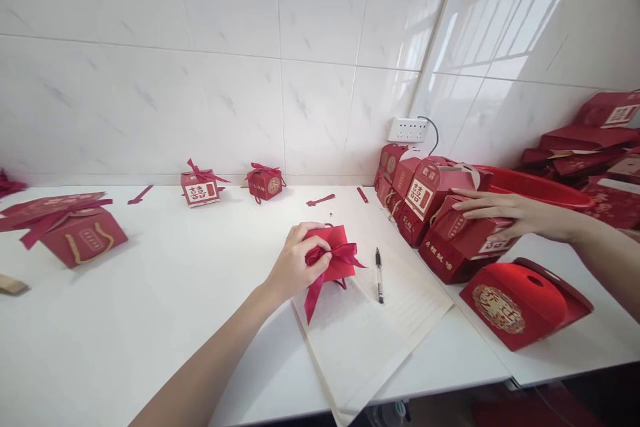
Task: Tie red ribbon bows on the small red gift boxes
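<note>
My left hand [303, 260] is closed around a small red gift box [336, 235] topped with a dark pink ribbon bow [345, 253]. That box sits over the far edge of some white papers, one ribbon tail hanging toward me. On the right, my right hand [510, 210] grips a larger red gift box [463, 225] from above, fingers stretched across its top and thumb lower on the side. This box rests among a row of similar boxes, and its far side is hidden. Nearest me on that side stands a bright red handled box [520, 307] with a gold round emblem.
A pen [379, 277] lies on the papers [370, 353]. Two small ribboned boxes, including one box [200, 188], stand by the wall. A bigger box [87, 237] is at left. Behind the row are a red basin [540, 188] and a power strip [407, 129].
</note>
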